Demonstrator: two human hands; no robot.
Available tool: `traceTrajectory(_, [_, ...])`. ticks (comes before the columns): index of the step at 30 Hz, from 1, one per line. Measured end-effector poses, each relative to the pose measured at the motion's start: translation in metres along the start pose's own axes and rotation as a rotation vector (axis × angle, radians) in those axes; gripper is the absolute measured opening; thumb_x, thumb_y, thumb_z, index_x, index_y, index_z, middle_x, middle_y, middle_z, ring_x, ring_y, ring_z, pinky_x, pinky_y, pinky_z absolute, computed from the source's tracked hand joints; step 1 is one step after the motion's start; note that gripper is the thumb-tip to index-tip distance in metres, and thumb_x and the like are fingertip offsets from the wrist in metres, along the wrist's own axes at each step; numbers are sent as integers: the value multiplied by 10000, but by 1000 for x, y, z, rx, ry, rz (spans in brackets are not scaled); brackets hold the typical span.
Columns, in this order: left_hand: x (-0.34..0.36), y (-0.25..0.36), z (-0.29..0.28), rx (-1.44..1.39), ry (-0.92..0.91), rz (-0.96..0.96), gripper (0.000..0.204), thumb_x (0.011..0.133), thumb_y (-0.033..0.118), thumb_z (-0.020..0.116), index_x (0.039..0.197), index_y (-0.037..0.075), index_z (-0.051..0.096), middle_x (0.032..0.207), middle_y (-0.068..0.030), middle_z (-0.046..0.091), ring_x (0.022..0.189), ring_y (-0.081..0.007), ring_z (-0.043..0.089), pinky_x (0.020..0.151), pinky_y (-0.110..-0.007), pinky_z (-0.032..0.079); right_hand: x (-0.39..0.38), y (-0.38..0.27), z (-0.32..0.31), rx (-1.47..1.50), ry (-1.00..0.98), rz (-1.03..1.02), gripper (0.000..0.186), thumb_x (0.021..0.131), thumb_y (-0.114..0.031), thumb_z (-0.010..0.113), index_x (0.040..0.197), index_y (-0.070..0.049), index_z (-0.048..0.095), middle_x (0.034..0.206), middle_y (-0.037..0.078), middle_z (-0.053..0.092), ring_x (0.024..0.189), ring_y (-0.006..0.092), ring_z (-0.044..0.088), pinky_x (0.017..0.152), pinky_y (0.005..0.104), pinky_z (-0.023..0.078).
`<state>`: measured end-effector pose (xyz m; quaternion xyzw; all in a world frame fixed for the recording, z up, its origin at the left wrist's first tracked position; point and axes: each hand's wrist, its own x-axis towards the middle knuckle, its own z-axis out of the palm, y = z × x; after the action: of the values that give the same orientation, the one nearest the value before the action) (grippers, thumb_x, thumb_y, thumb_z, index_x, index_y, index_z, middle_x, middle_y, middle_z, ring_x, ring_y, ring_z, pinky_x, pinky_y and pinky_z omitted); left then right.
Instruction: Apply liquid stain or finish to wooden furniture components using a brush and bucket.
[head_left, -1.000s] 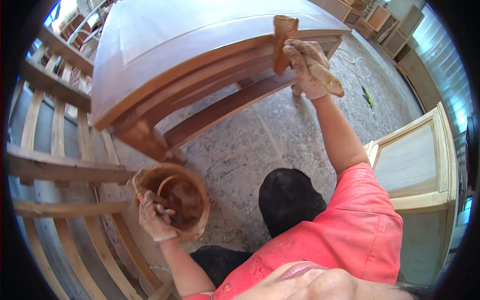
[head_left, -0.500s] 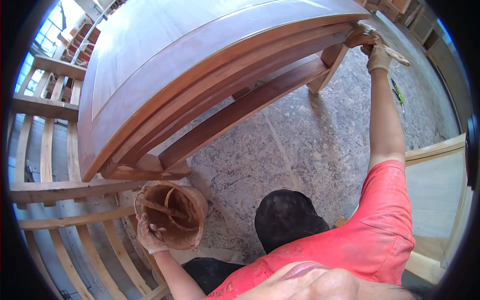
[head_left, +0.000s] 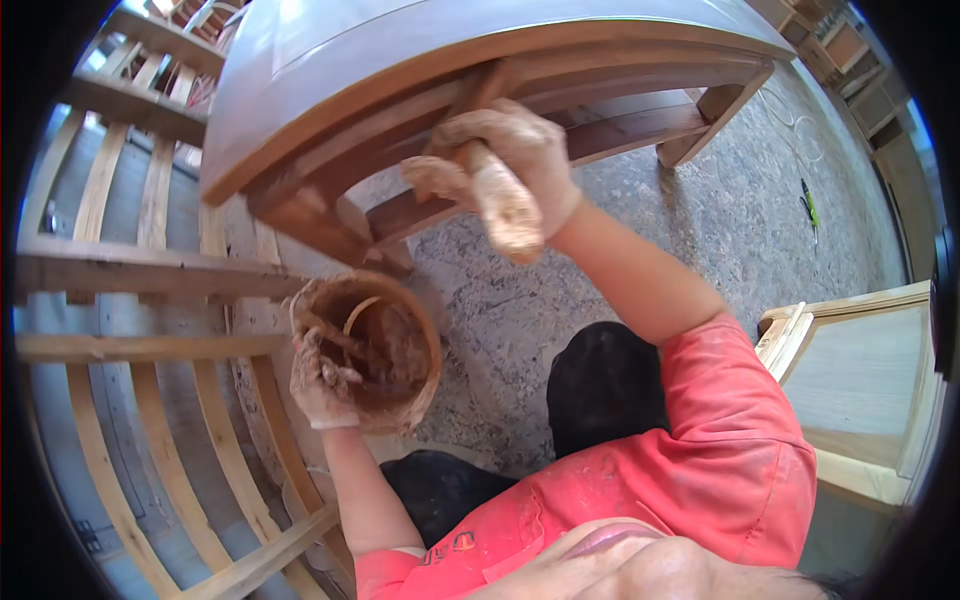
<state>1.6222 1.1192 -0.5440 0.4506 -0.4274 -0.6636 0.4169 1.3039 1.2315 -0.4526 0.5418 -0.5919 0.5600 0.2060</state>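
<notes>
Two items in use. Right hand point(head_left: 528, 152) closed around the stained handle of a brush point(head_left: 510, 215), its head raised to the curved front of the table point(head_left: 420, 30); contact cannot be confirmed. Left hand point(head_left: 322, 388) curled over the rim of a brown-coated bucket point(head_left: 428, 372), near a table leg, beside slatted wooden framing point(head_left: 150, 269).

Smudged red short-sleeved shirt point(head_left: 740, 430), small chest print point(head_left: 463, 542), black trousers point(head_left: 605, 390)

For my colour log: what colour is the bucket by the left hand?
Reddish brown; the bucket shows best in the head view.
</notes>
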Motion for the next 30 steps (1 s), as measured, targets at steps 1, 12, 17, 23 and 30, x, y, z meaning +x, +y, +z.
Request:
traceTrajectory(1, [-1, -1, -2, -20, -22, 16, 237, 928, 182, 545, 1059, 46, 688, 560, 27, 461, 420, -52, 339, 358, -183, 380, -1, -13, 22, -15, -17, -32, 267, 682, -361, 795, 790, -143, 687, 684, -13, 651, 624, 159, 591, 583, 290, 506])
traceTrajectory(12, [-21, 22, -12, -230, 52, -29, 195, 880, 187, 617, 1004, 47, 670, 661, -9, 554, 474, -70, 427, 389, -204, 379, -15, -104, 118, -365, -518, -272, 313, 858, -474, 581, 967, -183, 619, 885, 33, 594, 754, 223, 627, 664, 352, 522])
traceTrajectory(17, [-29, 30, -38, -346, 59, -17, 173, 862, 194, 649, 944, 43, 671, 586, -5, 514, 422, -71, 388, 346, -216, 357, -27, -118, 124, -566, -765, -240, 256, 867, -385, 575, 1051, -209, 604, 928, 32, 567, 802, 214, 607, 702, 336, 511])
traceTrajectory(23, [-47, 59, -48, -299, 217, -67, 184, 870, 189, 632, 959, 33, 675, 524, 7, 456, 372, -70, 336, 331, -218, 355, -75, -75, 160, -508, -901, -206, 300, 806, -193, 586, 1103, -190, 550, 978, 110, 494, 853, 333, 572, 647, 435, 535])
traceTrajectory(30, [-76, 53, -85, -99, 270, 112, 268, 905, 212, 591, 1062, 13, 676, 498, 41, 376, 342, -49, 234, 347, -209, 373, -188, 18, 198, -445, -1085, -438, 238, 833, -156, 559, 1065, -153, 614, 1003, 119, 531, 901, 347, 577, 698, 436, 529])
